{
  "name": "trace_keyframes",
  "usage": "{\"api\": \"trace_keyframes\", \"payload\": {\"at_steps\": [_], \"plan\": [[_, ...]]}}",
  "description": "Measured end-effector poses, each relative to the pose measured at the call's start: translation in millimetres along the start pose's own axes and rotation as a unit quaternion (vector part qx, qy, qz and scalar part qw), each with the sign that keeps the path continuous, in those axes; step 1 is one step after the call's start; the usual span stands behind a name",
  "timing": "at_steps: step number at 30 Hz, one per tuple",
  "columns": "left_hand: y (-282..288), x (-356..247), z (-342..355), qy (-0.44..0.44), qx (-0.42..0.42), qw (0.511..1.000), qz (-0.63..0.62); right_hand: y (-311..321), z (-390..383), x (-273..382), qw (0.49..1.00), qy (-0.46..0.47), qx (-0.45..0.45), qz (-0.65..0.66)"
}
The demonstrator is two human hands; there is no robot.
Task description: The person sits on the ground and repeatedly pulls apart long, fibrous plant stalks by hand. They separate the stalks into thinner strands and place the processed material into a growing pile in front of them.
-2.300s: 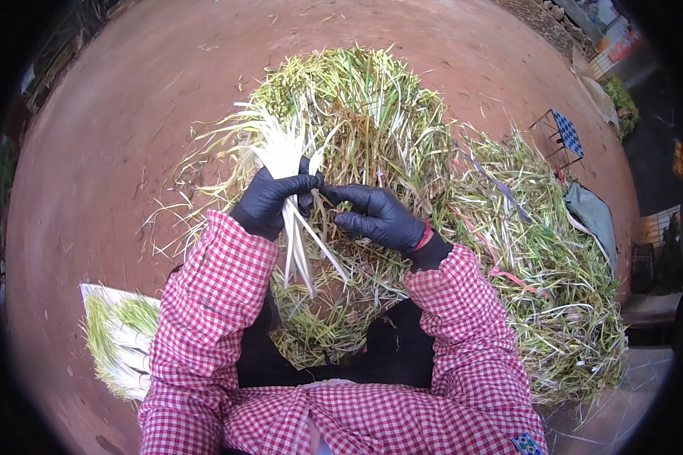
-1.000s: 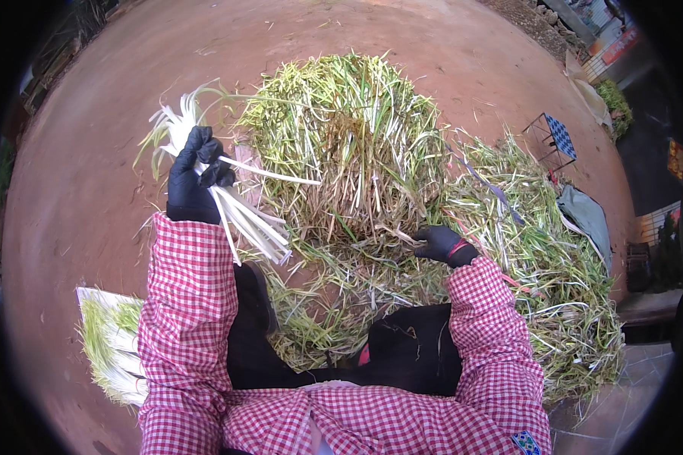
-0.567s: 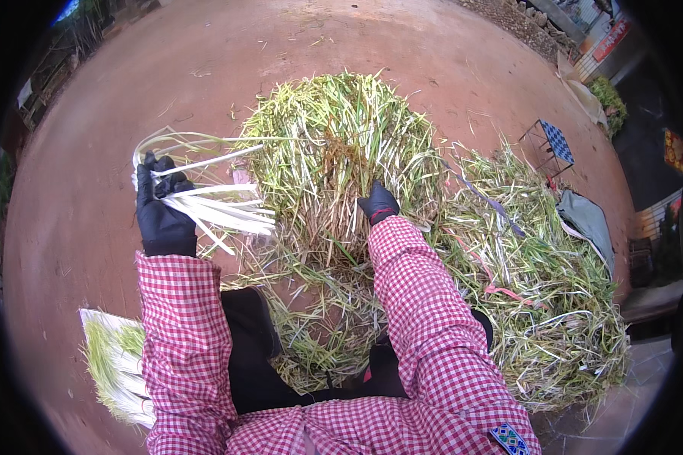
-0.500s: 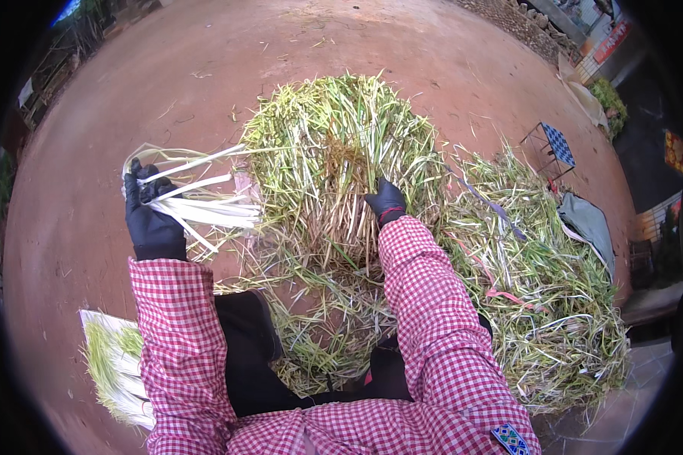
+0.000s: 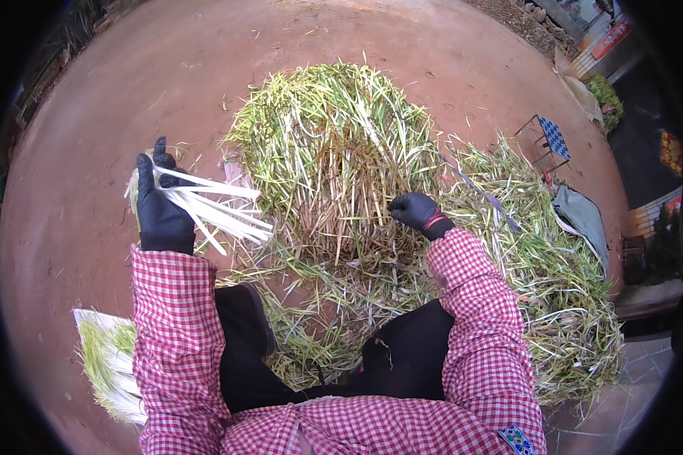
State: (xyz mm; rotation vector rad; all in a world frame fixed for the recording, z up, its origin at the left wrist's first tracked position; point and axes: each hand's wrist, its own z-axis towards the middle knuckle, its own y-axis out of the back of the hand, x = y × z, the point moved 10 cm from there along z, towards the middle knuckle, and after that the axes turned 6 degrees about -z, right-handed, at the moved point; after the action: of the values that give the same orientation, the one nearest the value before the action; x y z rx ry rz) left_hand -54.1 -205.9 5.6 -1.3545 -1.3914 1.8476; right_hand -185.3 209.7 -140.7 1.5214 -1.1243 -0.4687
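Observation:
My left hand (image 5: 163, 199), in a black glove, is closed around a loose bunch of long white stalks (image 5: 231, 224), its index finger stretched up. The cut-looking white ends point right, toward a big heap of green and yellowish stalks (image 5: 334, 106) in front of me. My right hand (image 5: 413, 211), also gloved in black with a red band at the wrist, has its fingers curled closed beside the heap's right part. Whether anything thin is between those fingers is hidden. Brown, rootlike ends (image 5: 349, 163) show in the middle of the heap.
Loose trimmings (image 5: 319, 334) lie between my knees. A second, tangled pile (image 5: 561, 326) spreads on the right, near a small blue-checked stool (image 5: 552, 138) and a grey-green cloth (image 5: 580, 220). At the lower left, sorted white stalks with green tips (image 5: 114, 364) lie on a sheet.
My right hand has moved right, away from the middle of the heap. The bunch in my left hand is gathered closer, and my left index finger now points up.

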Motion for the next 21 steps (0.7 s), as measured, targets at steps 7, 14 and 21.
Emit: {"api": "trace_keyframes", "payload": {"at_steps": [7,14,21], "plan": [[-17,54,-21,0.053,-0.072,0.996,0.006,25,56,-44,0.969,-0.205,-0.116,-0.067],[-40,94,-30,0.117,-0.022,0.991,0.056,141,-24,-63,0.863,-0.123,-0.460,0.167],[-55,127,-39,0.195,0.019,0.978,0.064,98,-66,-59,0.776,-0.195,-0.238,0.551]]}}
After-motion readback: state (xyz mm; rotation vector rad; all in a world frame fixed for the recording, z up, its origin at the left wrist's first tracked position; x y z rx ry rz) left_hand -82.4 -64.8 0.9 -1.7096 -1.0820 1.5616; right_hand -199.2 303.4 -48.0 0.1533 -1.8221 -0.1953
